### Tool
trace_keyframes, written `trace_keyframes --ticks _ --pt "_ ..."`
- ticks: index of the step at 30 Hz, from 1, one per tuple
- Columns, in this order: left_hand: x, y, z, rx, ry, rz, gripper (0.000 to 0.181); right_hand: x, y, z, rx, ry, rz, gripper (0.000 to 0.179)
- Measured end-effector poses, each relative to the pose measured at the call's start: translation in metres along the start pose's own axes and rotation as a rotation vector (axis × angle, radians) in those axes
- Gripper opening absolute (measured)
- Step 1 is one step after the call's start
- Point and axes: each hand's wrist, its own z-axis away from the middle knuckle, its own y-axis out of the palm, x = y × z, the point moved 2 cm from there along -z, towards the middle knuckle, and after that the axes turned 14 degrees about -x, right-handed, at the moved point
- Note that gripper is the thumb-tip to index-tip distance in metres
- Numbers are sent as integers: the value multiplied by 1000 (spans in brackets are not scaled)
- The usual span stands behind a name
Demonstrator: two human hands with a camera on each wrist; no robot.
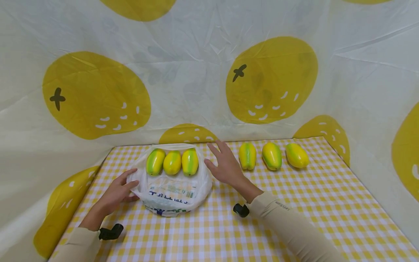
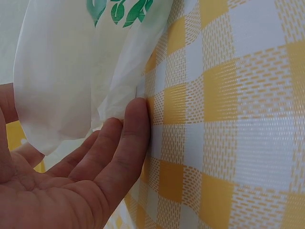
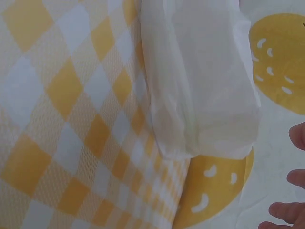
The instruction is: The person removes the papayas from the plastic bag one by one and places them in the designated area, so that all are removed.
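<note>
A white plastic bag (image 1: 204,189) with printed lettering lies on the checked tablecloth, its mouth spread wide. Three yellow-green papayas (image 1: 172,162) sit in a row inside it. My left hand (image 1: 114,193) is at the bag's left side, its fingers loosely extended; in the left wrist view, the fingers (image 2: 136,126) lie under the hanging edge of the bag. Close to the bag's upper right side, my right hand (image 1: 227,163) hovers with fingers spread and nothing in them. Only its fingertips (image 3: 298,177) show in the right wrist view, apart from the bag.
Three more papayas (image 1: 271,156) stand in a row to the right of my right hand. The yellow-and-white checked tablecloth (image 1: 278,218) ends at a fabric wall (image 1: 190,91) printed with large yellow fruit. Black wrist devices (image 1: 111,231) sit on both wrists.
</note>
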Motion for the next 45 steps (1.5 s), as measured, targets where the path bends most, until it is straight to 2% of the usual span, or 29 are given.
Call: trace_keyframes --ticks 14,27,35,45 --pt "-1 0 1 1 2 -5 72 25 15 3 12 -10 -75 62" --pt "0 0 -1 3 -6 -5 72 48 32 2 66 17 -135 62" --pt "-1 0 0 0 0 -4 71 58 45 2 83 34 -221 61" --pt "2 -1 -3 -3 -10 7 70 58 60 -2 101 30 -160 61"
